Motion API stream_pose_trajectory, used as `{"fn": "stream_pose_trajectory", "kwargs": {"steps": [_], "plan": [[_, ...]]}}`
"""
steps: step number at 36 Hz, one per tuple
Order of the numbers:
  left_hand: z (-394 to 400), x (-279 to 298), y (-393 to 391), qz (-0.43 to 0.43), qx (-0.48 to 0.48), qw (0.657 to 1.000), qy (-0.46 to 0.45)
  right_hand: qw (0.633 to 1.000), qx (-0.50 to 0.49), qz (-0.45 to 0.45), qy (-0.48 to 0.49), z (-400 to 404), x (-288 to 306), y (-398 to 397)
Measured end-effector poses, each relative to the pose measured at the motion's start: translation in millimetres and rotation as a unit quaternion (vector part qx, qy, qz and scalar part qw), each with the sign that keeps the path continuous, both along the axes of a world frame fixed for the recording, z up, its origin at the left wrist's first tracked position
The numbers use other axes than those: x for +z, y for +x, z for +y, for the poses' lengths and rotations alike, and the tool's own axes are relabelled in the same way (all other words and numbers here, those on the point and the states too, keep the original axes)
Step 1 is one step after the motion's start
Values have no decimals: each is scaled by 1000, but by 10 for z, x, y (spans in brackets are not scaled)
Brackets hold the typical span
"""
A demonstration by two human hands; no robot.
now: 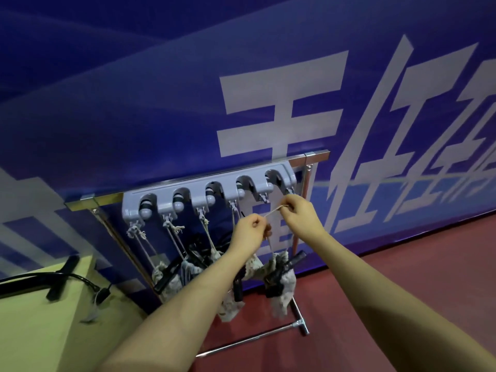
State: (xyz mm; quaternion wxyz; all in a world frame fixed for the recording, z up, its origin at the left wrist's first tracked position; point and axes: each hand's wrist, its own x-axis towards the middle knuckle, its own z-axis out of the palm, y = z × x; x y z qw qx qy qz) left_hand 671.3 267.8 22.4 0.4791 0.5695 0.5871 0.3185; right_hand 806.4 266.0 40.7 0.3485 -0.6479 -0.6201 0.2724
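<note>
Your left hand (251, 229) and right hand (296, 210) pinched the string (273, 212) taut, seemingly mid-knot; next it needed looping over the free hook (264, 197).

- The left hand (248, 232) curls round the cord (272, 212), so the cord's run inside the fingers is hidden.
- The right hand (298, 210) pinches the cord's other end just under the right end of the holder (188, 189). Whether it reaches a hook there cannot be told.
- The left forearm hides part of the cloth bags (283, 296).
- The black clips (294, 260) on the bags are blurred.
- The left foot of the rack (316, 156) is hidden behind the desk (32, 331), which the left and bottom edges cut off.
- White characters on the banner (161, 103) run off the right edge.
</note>
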Motion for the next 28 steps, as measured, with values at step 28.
{"fn": "stream_pose_trajectory", "kwargs": {"steps": [28], "plan": [[406,-187,114,183,-36,982,25,987,-44,-142,-56,356,-460,-136]]}}
